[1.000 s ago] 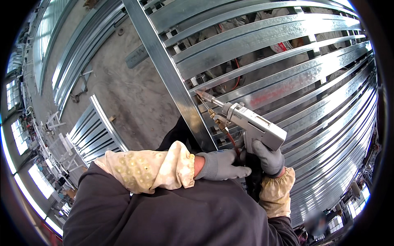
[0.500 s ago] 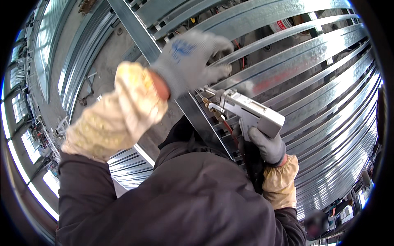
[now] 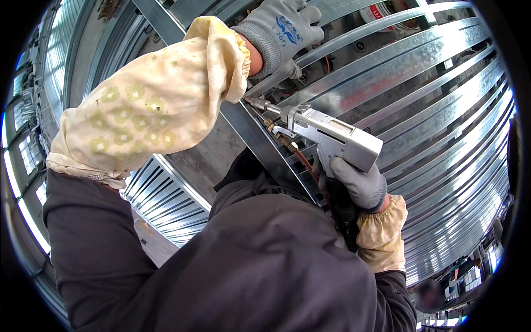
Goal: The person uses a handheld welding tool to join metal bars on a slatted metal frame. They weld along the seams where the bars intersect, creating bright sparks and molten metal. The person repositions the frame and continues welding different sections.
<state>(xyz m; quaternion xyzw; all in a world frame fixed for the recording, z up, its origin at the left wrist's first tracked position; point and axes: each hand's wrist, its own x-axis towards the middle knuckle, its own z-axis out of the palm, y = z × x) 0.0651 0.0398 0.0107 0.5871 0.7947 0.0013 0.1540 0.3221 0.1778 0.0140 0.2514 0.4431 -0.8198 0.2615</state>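
My right hand (image 3: 362, 185), in a grey glove, is wrapped round the grip of a silver, pistol-shaped welding gun (image 3: 334, 135). A brass fitting and a reddish hose hang along its underside. The gun's nozzle points up-left and lies close to the joint between a long steel frame bar (image 3: 251, 130) and the crossing strips. Up ahead, my gloved left hand (image 3: 279, 33) straddles a narrow metal strip (image 3: 365, 41), fingers bent on the far side and thumb on the near side. Its palm is hidden, and the fingertips are partly hidden.
Many shiny slats (image 3: 409, 66) spread to the right in a grid. A coil with a red label (image 3: 381, 16) sits below the slats at the top. Another ribbed metal panel (image 3: 166, 202) lies at lower left. More long profiles are stacked on the floor at upper left.
My left hand has moved up and away from near the nozzle and come down over the narrow strip. The gun has shifted slightly left, its nozzle closer to the frame bar.
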